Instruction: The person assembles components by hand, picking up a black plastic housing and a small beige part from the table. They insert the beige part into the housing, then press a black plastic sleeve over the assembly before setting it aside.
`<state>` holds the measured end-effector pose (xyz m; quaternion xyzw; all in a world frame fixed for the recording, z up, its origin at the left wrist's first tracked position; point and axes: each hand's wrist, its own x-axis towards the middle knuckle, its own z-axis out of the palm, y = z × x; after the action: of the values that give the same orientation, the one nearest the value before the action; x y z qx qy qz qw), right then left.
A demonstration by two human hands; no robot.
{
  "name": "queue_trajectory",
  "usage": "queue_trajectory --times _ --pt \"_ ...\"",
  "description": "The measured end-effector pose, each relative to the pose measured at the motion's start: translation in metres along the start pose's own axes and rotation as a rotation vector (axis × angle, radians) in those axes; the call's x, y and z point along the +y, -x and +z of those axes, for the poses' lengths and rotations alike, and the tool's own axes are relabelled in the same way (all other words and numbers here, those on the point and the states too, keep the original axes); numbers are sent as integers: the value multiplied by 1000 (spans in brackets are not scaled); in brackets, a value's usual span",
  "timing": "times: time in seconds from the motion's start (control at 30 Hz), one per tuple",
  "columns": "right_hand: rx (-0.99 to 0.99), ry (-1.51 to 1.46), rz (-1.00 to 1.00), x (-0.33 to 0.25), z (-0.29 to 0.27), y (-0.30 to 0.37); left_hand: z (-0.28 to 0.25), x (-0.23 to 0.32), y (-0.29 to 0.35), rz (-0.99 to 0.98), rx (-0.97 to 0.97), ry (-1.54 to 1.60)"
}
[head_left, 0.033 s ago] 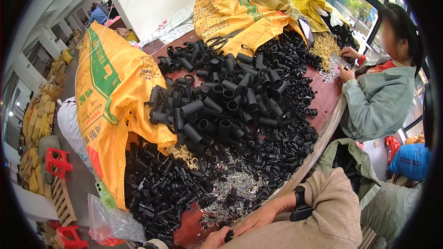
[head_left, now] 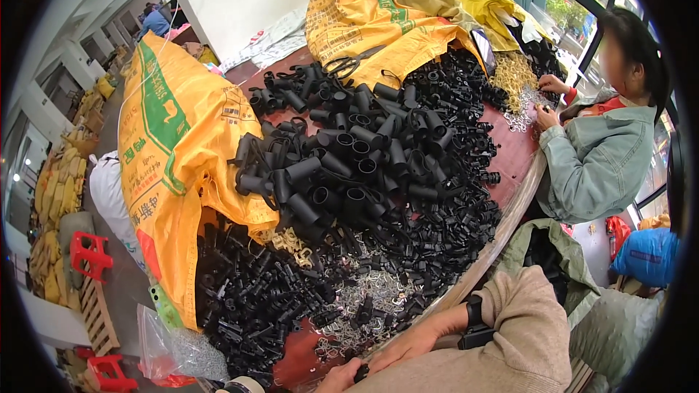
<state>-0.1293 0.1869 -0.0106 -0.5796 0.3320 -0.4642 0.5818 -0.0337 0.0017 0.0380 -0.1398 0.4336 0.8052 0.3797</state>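
Observation:
At the table's near edge, my left hand (head_left: 338, 378) is closed on a small black plastic part (head_left: 361, 372). My right hand (head_left: 405, 347), with a black band on its wrist, meets the same part with its fingertips. The fingers are partly hidden, and the part's exact kind is too small to make out. Just beyond my hands lies a scatter of small silver metal rings and clips (head_left: 375, 295). To the left of it is a heap of small black plastic fittings (head_left: 247, 291). Larger black tubes with loops (head_left: 357, 149) are piled in the middle.
Orange woven sacks (head_left: 182, 124) stand at the left and back of the red tabletop (head_left: 295, 356). Scissors (head_left: 352, 62) lie near the back sack. Across at right, a person (head_left: 601, 153) handles small metal pieces beside gold-coloured clips (head_left: 514, 76). A clear bag (head_left: 175, 349) sits lower left.

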Motion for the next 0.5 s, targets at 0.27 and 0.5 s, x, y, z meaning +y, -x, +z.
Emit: queue_trajectory --times 0.27,0.5 --pt "58 1195 -201 25 24 6 -8 11 3 80 -12 -281" --pt "79 -128 39 10 35 33 -20 8 9 132 -20 -498"
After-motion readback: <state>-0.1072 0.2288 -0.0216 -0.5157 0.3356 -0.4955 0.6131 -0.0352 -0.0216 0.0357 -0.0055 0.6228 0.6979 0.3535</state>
